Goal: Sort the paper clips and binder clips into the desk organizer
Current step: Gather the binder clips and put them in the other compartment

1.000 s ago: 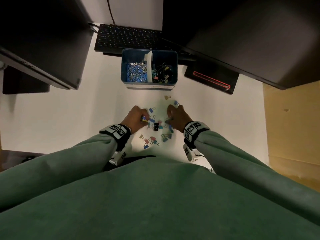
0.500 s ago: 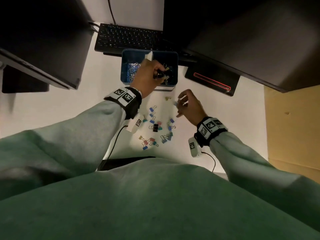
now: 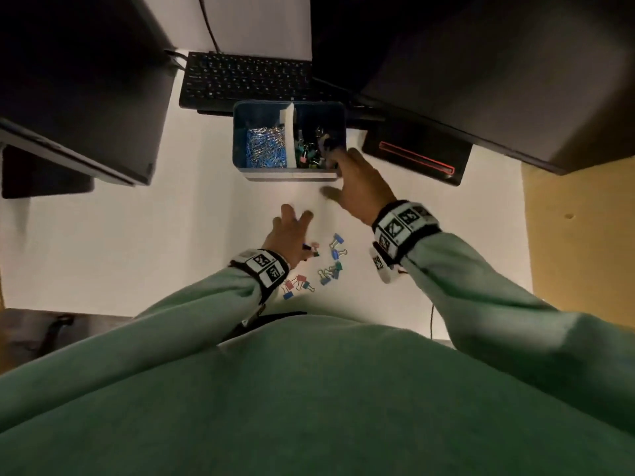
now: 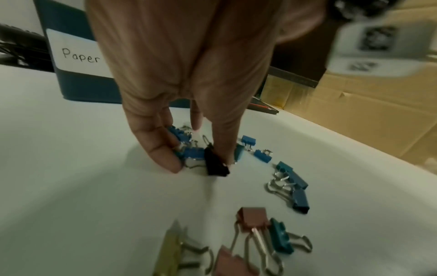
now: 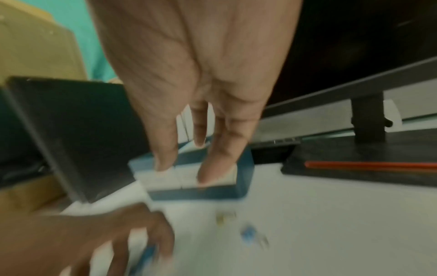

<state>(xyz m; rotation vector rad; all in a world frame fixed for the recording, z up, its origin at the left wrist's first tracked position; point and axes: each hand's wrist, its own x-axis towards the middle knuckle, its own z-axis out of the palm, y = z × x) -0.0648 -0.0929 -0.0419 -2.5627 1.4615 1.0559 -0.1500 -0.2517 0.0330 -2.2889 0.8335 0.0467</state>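
My left hand (image 4: 179, 78) is pinching blue binder clips (image 4: 187, 147) beside a black clip (image 4: 216, 164) lying lengthwise near-to-far. My right hand (image 3: 360, 187), fingers spread, is hovering at the desk organizer's (image 3: 247, 149) right compartment.

A white table (image 3: 103, 235) sits in dim, warm light. Big dark screens (image 3: 79, 80) hang over it. A black keyboard (image 3: 247, 80) lies at the back. Brown cardboard (image 3: 580, 235) stands on the right.

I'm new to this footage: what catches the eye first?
The blue organizer by the keyboard, paper clips left, binder clips right. The right hand reaches its right half; the left hand gathers loose clips on the desk.
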